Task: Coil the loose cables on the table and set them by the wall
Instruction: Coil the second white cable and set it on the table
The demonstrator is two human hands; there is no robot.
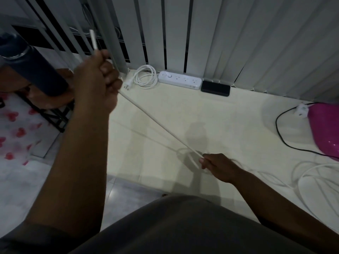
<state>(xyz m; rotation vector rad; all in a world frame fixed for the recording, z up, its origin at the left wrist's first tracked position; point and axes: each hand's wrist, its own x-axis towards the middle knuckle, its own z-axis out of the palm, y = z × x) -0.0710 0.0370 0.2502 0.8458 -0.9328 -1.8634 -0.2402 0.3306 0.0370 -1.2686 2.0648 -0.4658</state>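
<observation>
From the head camera, my left hand (97,79) is raised in a fist, fingers (108,70) clamped on a white cable (157,123) whose end sticks up out of the fist. The cable runs taut, down and away from the power strip (179,80), to my right hand (218,166), whose fingers pinch it low over the tabletop (211,110). Past my right hand its slack lies in loose loops on the tabletop. A coiled cable (146,77) already lies touching the strip's left end, by the blinds (238,33). A black box (215,88) sits at the strip's right end. A black cable (286,142) curves well right of the strip.
</observation>
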